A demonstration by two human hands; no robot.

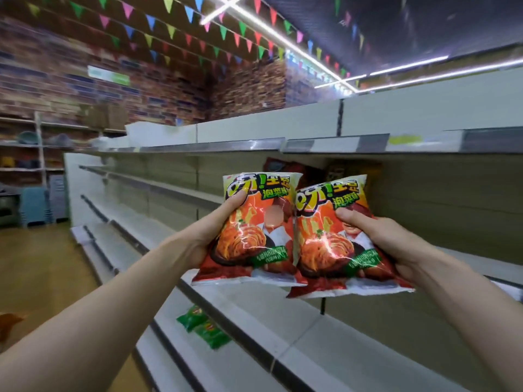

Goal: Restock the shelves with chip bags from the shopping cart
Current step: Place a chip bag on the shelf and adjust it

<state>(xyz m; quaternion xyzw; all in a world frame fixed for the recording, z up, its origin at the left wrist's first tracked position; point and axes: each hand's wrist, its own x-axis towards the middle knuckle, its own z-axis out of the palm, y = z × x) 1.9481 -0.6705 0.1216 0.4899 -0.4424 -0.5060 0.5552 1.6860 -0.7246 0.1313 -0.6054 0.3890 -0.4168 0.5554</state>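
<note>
Red-orange left bag (pixel 254 239) and right bag (pixel 334 250), upright, edges overlapping

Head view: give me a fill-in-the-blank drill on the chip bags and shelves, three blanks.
1. The left hand and right hand together hold ____ glossy orange-red plastic chip bags.
2. Two small green plastic bags lie on a white metal shelf ____ the held bags.
3. Colourful triangular pennants hang from the ____.
Missing words: two; below; ceiling.

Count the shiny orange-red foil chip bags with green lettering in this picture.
2. The left orange-red bag is held by the left hand; the right orange-red bag by the right hand, side by side. More may sit hidden behind them.
</note>
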